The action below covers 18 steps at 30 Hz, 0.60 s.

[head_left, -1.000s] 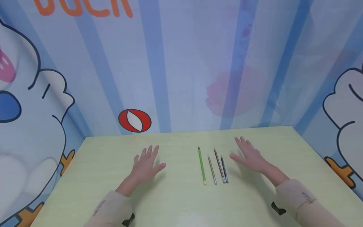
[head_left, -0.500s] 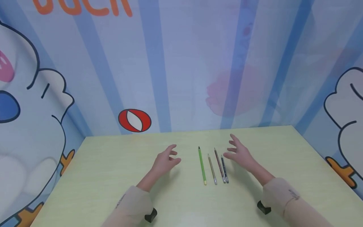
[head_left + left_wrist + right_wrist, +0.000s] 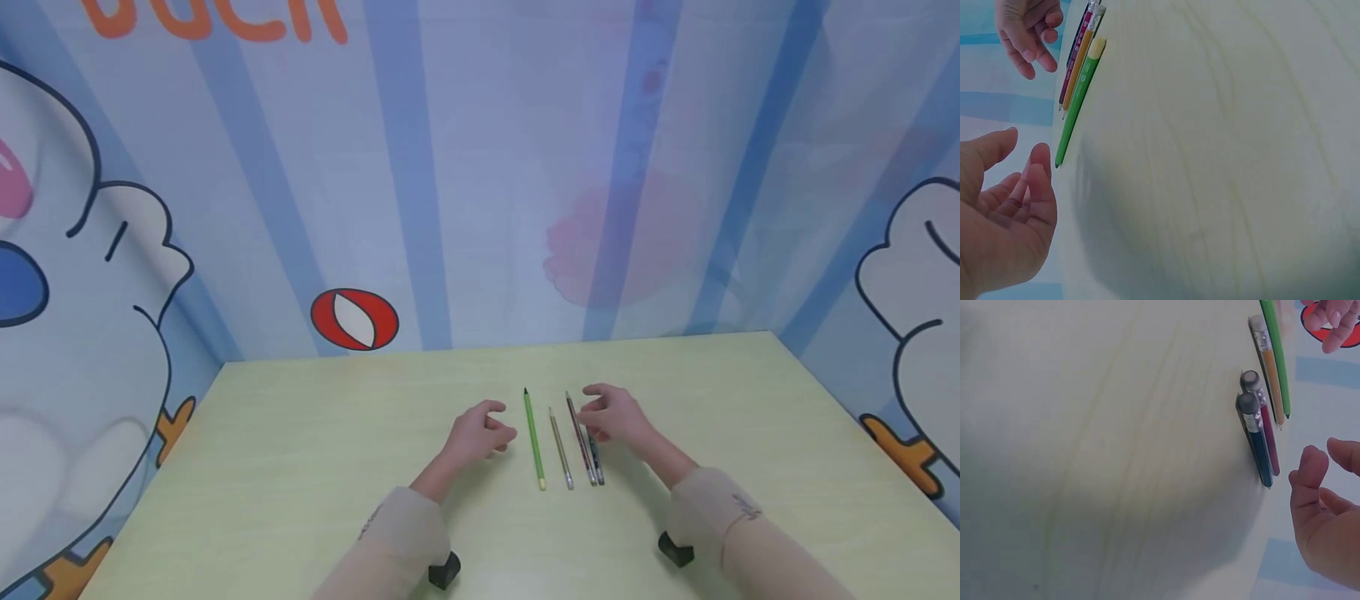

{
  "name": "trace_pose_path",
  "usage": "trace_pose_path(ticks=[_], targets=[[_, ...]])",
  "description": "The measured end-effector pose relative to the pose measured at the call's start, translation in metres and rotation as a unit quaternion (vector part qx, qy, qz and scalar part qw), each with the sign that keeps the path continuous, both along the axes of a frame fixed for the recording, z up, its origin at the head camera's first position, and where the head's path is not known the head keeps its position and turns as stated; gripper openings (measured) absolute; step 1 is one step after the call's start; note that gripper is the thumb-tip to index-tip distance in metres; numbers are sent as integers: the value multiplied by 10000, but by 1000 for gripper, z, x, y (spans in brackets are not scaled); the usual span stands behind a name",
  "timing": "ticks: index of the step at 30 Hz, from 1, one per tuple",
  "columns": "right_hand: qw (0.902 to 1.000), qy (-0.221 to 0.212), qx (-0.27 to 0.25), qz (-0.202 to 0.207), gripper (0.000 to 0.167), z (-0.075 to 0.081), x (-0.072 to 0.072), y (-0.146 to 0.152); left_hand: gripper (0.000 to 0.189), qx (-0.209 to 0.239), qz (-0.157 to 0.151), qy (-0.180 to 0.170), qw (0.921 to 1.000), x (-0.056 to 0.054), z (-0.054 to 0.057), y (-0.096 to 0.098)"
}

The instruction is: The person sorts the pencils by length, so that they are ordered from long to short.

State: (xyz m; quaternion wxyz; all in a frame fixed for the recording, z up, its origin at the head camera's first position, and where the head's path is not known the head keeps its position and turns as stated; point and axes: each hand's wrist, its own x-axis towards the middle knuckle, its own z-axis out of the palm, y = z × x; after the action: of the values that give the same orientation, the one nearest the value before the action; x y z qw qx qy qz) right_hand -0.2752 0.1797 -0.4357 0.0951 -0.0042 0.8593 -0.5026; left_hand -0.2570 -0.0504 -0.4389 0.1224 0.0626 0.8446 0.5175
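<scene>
A green pencil (image 3: 534,437), a yellow pencil (image 3: 561,450), a dark red pencil (image 3: 580,437) and a dark blue pencil (image 3: 1259,450) are laid side by side, tips up-frame, right of lower centre in the head view. The blue one is partly hidden by the right hand (image 3: 617,414): half open, fingers bent, nothing gripped. The left hand (image 3: 472,433), left of the green pencil, is likewise half open, nothing held. Pale table (image 3: 300,433) below; upper frame filled by striped backdrop (image 3: 502,167).

The left hand (image 3: 476,435) has moved closer to the green pencil (image 3: 535,442), and the right hand (image 3: 618,418) now partly hides the blue pencil (image 3: 596,462).
</scene>
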Motion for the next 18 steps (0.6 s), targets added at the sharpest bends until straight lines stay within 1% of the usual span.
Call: trace_pose_path(ticks=[3,5,12,16,18], targets=[[9999,-99,105,-70,51,-4,-1,-3,44,37,64,-83,9999,0,-3,7],[9996,-125,216,-133,49,-5,-1,-4,43,-24,98,-99,9999,1,-6,12],[9956,-349,785,-375,45,-8,-2,-13,36,-460,262,-85,9986,1,-13,28],[9928,-295,1100,-367,44,-10,-4,-17,35,-717,305,-31,9970,2,-15,35],[9918,-234,1218,-319,43,-11,-5,-18,35,-876,308,52,9957,3,-16,37]])
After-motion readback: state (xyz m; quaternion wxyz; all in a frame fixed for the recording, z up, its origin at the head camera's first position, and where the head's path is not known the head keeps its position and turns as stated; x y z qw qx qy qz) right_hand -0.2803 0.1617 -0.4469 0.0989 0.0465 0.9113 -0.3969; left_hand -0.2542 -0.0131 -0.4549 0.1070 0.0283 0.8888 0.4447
